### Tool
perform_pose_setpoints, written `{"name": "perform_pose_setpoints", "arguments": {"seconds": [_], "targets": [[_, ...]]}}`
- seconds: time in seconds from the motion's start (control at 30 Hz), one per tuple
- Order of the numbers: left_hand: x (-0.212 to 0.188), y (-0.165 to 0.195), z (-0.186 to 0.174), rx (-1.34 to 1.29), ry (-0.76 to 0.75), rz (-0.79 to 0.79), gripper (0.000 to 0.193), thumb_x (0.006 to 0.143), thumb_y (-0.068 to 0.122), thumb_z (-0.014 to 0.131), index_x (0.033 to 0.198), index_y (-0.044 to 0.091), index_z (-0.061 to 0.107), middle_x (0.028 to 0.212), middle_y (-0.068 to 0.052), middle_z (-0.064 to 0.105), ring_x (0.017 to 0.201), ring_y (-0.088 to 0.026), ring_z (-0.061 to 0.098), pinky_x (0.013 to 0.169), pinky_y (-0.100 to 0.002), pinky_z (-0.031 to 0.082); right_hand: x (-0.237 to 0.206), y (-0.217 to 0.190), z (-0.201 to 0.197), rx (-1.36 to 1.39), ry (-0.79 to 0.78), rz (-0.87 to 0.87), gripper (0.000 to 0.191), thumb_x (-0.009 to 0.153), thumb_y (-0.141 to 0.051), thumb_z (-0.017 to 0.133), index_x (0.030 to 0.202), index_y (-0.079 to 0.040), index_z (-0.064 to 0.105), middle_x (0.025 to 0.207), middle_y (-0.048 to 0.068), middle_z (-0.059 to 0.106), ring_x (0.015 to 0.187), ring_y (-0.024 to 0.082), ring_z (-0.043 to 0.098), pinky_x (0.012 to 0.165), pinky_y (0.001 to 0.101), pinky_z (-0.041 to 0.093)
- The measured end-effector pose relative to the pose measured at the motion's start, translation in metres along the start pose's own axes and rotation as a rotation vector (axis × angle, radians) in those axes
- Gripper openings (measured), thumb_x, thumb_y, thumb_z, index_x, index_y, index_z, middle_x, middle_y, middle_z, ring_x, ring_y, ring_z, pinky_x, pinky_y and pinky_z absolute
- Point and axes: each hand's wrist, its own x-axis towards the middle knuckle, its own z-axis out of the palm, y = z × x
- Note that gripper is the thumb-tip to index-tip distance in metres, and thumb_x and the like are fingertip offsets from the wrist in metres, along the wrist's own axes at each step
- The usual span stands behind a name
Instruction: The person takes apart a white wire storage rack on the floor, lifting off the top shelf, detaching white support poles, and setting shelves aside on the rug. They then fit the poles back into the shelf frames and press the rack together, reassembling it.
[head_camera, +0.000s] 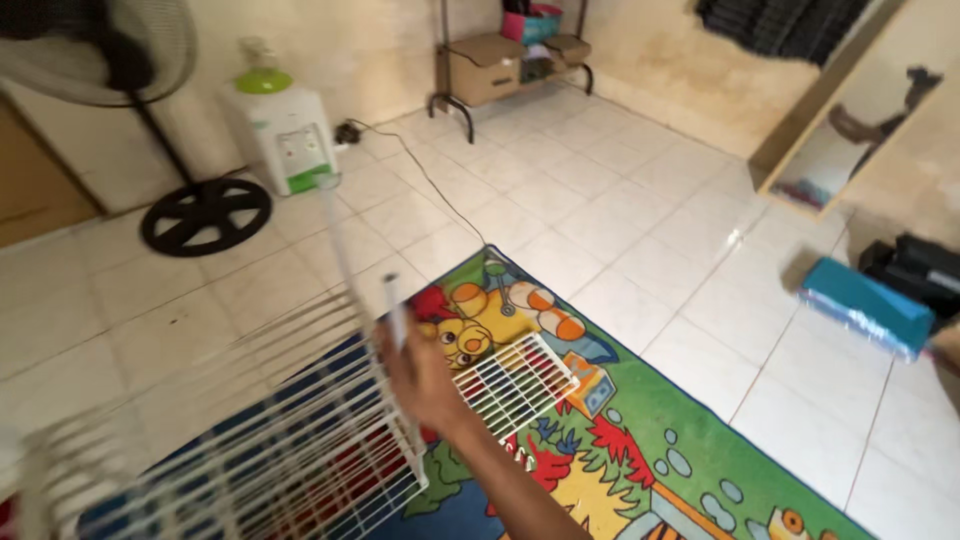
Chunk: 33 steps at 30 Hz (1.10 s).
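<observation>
My right hand (420, 378) reaches in from the bottom middle and is closed around a white upright post (393, 300) of a white wire rack (290, 450). The rack fills the lower left and is blurred. A second thin post (335, 230) rises from it. Just right of my hand, a separate white wire shelf panel (525, 375) lies flat on a colourful cartoon play mat (620, 440). My left hand is out of view.
A standing fan with a round black base (205, 215) and a small white water dispenser (285, 135) stand at the back left. A black cable (420, 175) crosses the white tiles. A metal shelf with cardboard boxes (495, 65), a leaning mirror (850, 110), a blue package (865, 305) and a black bag (925, 265) are also there.
</observation>
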Motion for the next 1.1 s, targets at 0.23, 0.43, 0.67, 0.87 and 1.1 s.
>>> {"name": "perform_pose_setpoints", "arguments": {"seconds": [0.23, 0.43, 0.67, 0.87, 1.1], "targets": [[-0.250, 0.093, 0.012, -0.813, -1.033, -0.049, 0.019, 0.089, 0.024, 0.071, 0.098, 0.008, 0.070, 0.085, -0.012, 0.066, 0.080, -0.027, 0.067, 0.075, -0.044, 0.052, -0.091, 0.077, -0.125, -0.083, -0.124, 0.234, 0.037, 0.111, -0.032, 0.046, 0.123, -0.002, 0.065, 0.113, 0.016, 0.071, 0.108, 0.028, 0.070, 0.096, 0.0378, 0.055], [-0.377, 0.226, 0.035, -0.577, -1.196, -0.516, 0.018, 0.087, 0.019, 0.069, 0.101, 0.008, 0.072, 0.096, -0.016, 0.071, 0.095, -0.034, 0.069, 0.086, -0.048, 0.054, -0.213, 0.205, -0.194, -0.411, -0.144, 0.879, 0.042, 0.103, -0.039, 0.049, 0.109, -0.004, 0.071, 0.090, 0.018, 0.076, 0.080, 0.030, 0.073, 0.074, 0.0419, 0.057], [-0.437, 0.235, 0.094, -0.423, -1.402, -0.890, 0.031, 0.095, 0.027, 0.061, 0.116, 0.006, 0.067, 0.102, -0.015, 0.072, 0.098, -0.029, 0.073, 0.088, -0.040, 0.056, -0.316, 0.326, -0.213, -0.374, -0.102, 0.916, 0.037, 0.099, -0.038, 0.054, 0.111, -0.008, 0.071, 0.098, 0.016, 0.079, 0.080, 0.027, 0.076, 0.067, 0.0390, 0.059], [-0.460, 0.208, 0.153, -0.023, -1.842, -1.376, 0.064, 0.107, 0.044, 0.044, 0.156, 0.003, 0.036, 0.100, -0.021, 0.073, 0.091, -0.036, 0.074, 0.085, -0.045, 0.058, -0.327, 0.447, -0.221, -0.526, 0.072, 0.648, 0.033, 0.098, -0.032, 0.066, 0.119, -0.008, 0.063, 0.093, 0.017, 0.074, 0.082, 0.030, 0.072, 0.063, 0.0418, 0.055], [-0.472, 0.201, 0.168, -0.145, -1.686, -1.349, 0.074, 0.102, 0.051, 0.049, 0.157, 0.004, 0.033, 0.104, -0.018, 0.077, 0.094, -0.030, 0.072, 0.087, -0.042, 0.056, -0.288, 0.529, -0.245, -0.614, 0.152, 0.694, 0.046, 0.099, -0.029, 0.066, 0.136, -0.003, 0.056, 0.123, 0.025, 0.063, 0.113, 0.039, 0.060, 0.097, 0.0470, 0.048]]}}
